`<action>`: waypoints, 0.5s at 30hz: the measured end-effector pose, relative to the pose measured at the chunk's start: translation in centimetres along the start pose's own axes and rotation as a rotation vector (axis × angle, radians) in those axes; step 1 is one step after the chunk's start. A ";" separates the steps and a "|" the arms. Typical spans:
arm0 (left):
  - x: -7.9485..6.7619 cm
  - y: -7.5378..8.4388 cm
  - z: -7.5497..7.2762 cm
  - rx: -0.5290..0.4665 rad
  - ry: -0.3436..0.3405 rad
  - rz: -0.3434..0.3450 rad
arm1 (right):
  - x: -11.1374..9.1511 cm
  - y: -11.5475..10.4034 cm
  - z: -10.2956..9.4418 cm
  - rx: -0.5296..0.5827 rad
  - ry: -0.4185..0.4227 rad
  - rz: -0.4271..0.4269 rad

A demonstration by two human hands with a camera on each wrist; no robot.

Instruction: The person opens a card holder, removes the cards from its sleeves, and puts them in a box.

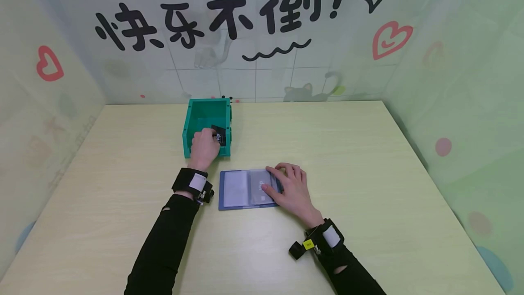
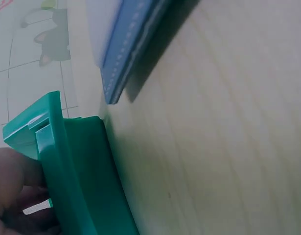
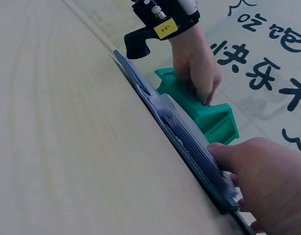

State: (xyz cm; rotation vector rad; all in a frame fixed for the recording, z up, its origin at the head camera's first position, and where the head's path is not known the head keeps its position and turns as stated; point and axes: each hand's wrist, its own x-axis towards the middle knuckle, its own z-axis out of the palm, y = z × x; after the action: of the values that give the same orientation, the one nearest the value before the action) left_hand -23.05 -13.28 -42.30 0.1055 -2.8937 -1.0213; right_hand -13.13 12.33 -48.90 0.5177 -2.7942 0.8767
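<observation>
My left hand (image 1: 204, 147) reaches down into a green plastic bin (image 1: 186, 132) and pinches a black card (image 1: 221, 136) with white print near the bin's right wall. In the left wrist view its fingers (image 2: 15, 178) are partly hidden by the bin's side. A blue card holder (image 1: 221, 190) lies spread on the table, with clear plastic sleeves (image 1: 259, 190) inside. My right hand (image 1: 294, 191) rests on its right half, thumb on the sleeve and index finger at the top edge. From the right wrist, the sleeves form a layered stack (image 3: 189, 137) beside the thumb.
The bin stands at the back of the pale wooden table (image 1: 348, 158), just behind and left of the card holder. Printed cloth walls (image 1: 254, 81) enclose the back and both sides. Black camera straps (image 1: 192, 185) sit on both wrists.
</observation>
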 end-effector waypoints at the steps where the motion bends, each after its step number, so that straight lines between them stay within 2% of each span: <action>1: 0.0 0.0 0.0 0.015 -0.012 -0.003 | 0.0 0.0 0.0 0.000 -0.002 0.001; 8: -0.1 0.2 0.2 0.109 -0.069 -0.023 | 0.0 0.0 0.0 0.000 -0.008 0.004; 15: 0.0 0.3 0.2 0.151 -0.115 -0.034 | 0.0 -0.1 0.0 -0.004 0.006 -0.006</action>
State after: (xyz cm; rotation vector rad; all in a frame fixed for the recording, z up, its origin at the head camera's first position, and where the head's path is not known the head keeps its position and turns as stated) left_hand -23.10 -12.91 -42.22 0.1077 -3.0814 -0.8394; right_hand -13.09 12.29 -48.86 0.5218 -2.7867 0.8692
